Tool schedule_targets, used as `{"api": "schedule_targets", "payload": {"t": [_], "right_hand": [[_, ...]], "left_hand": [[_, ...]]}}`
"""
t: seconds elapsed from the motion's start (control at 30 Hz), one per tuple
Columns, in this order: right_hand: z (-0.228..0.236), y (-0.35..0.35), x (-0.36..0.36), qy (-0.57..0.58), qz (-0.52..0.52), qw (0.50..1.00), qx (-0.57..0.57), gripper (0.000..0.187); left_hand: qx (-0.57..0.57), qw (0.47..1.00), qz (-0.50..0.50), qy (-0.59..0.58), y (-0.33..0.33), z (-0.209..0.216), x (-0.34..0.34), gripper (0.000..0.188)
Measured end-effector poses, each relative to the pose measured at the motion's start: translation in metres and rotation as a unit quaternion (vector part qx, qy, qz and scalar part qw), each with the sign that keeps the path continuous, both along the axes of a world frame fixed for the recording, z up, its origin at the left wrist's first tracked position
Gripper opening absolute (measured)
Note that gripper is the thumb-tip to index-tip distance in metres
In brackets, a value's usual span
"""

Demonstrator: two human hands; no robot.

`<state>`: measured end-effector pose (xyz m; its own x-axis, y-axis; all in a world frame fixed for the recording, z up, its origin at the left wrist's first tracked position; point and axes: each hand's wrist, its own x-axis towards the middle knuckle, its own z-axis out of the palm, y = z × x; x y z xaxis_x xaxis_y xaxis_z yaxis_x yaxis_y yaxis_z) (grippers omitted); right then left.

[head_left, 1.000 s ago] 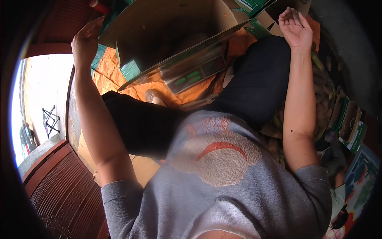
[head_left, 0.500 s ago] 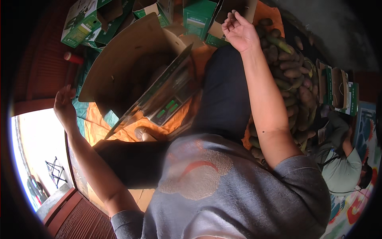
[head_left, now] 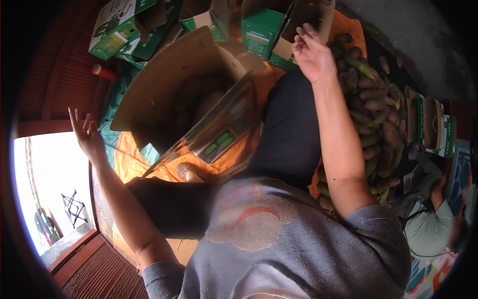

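My left hand [head_left: 87,135] is raised at the left, holding nothing, its fingers spread. My right hand [head_left: 315,56] is lifted at the upper middle, palm showing, fingers slightly bent and blurred at the tips; nothing is in it. Between them a large open cardboard box [head_left: 149,94] holds brown, roundish produce [head_left: 199,99] in deep shadow. Beside the box's near flap is a scale [head_left: 219,144] with a lit green display. The right hand is nearest to an open green box [head_left: 326,20] and a heap of brown and green oblong vegetables [head_left: 376,104].
Several green and white cartons [head_left: 261,32] line the far side. More cartons [head_left: 428,117] stand beyond the heap. An orange sheet [head_left: 127,159] lies under the box. A red cylinder [head_left: 103,72] is at the left. Another person [head_left: 428,226] sits at the right.
The whole view has shifted, so the box and cartons appear further right and lower. My left hand's fingers have spread apart. Both hands stay raised and hold nothing.
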<state>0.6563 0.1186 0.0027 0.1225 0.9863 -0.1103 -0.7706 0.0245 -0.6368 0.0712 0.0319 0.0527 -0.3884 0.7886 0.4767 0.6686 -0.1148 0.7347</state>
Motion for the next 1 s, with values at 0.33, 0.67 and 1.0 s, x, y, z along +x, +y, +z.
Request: {"api": "schedule_targets", "payload": {"t": [0.33, 0.67, 1.0], "right_hand": [[0.062, -0.045, -0.065, -0.599, 0.113, 0.727, 0.317, 0.038], [0.073, -0.046, -0.138, -0.721, 0.145, 0.442, 0.514, 0.028], [0.107, -0.041, -0.153, -0.761, 0.215, 0.319, 0.522, 0.025]], "left_hand": [[-0.139, 0.987, -0.043, 0.072, 0.02, 0.036, 0.035, 0.027], [-0.247, 0.902, -0.262, 0.237, 0.06, 0.043, 0.049, 0.07], [-0.364, 0.852, -0.264, 0.267, 0.065, 0.032, 0.024, 0.075]]}}
